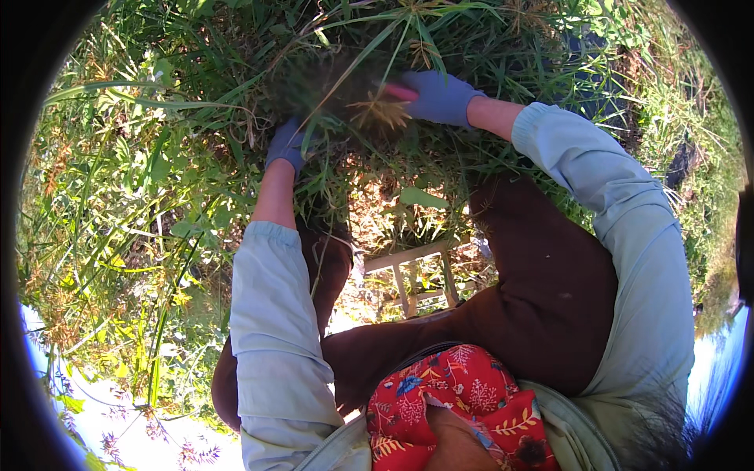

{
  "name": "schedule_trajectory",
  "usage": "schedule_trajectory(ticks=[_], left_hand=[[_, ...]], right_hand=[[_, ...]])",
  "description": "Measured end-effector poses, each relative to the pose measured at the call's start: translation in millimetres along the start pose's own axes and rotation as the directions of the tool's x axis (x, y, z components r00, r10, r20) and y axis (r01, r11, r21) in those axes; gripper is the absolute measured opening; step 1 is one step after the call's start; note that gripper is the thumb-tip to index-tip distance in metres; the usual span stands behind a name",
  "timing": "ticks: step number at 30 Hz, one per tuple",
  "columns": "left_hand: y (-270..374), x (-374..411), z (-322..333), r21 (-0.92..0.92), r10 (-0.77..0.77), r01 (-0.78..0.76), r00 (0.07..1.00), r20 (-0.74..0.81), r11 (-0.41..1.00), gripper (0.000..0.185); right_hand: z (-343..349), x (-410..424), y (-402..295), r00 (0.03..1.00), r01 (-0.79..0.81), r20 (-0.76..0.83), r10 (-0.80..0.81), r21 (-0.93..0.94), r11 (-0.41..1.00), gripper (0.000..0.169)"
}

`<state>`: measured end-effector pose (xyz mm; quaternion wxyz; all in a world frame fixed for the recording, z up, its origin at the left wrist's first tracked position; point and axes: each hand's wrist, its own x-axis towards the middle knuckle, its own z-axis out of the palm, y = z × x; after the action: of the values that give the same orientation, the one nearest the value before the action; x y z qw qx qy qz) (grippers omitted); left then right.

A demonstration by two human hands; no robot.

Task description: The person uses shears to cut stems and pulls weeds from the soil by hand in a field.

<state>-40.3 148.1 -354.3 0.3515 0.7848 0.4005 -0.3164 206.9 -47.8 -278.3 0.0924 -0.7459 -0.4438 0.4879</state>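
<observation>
My right hand [439, 97], in a blue-grey glove, is closed around a pink-red handle [400, 91] whose far end is blurred among dark grass. To its left and slightly lower, my left hand [287, 144], gloved alike, reaches into long green grass [330, 126], which hides its fingers. A blurred dark clump of grass or roots [341, 82] lies between the two hands. Dry brown sedge heads [380, 112] hang in front of it, near the handle.
Below the hands, between my brown-trousered legs [548, 282], is a wooden frame [415, 256] over sunlit ground. Tall weeds [147, 194] stand on the left, with more grass on the right. Dark sheeting or fabric [595, 76] shows through the grass at upper right.
</observation>
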Motion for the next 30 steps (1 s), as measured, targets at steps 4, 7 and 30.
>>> schedule_trajectory(ticks=[4, 7, 30], left_hand=[[2, 2, 3, -0.084, 0.147, -0.148, 0.989, -0.022, 0.985, 0.065], [-18, 16, 17, -0.419, 0.074, -0.078, 0.997, -0.026, 0.905, 0.066], [-44, 40, 38, -0.551, -0.029, 0.002, 0.999, -0.040, 0.834, 0.027]], right_hand=[[-45, 11, 19, 0.983, -0.037, -0.175, 0.059, 0.126, 0.991, 0.048], [-56, 11, 36, 0.989, -0.078, -0.130, 0.073, -0.033, 0.996, 0.052], [-8, -25, -1, 0.978, -0.097, 0.124, 0.165, -0.433, 0.896, 0.052]])
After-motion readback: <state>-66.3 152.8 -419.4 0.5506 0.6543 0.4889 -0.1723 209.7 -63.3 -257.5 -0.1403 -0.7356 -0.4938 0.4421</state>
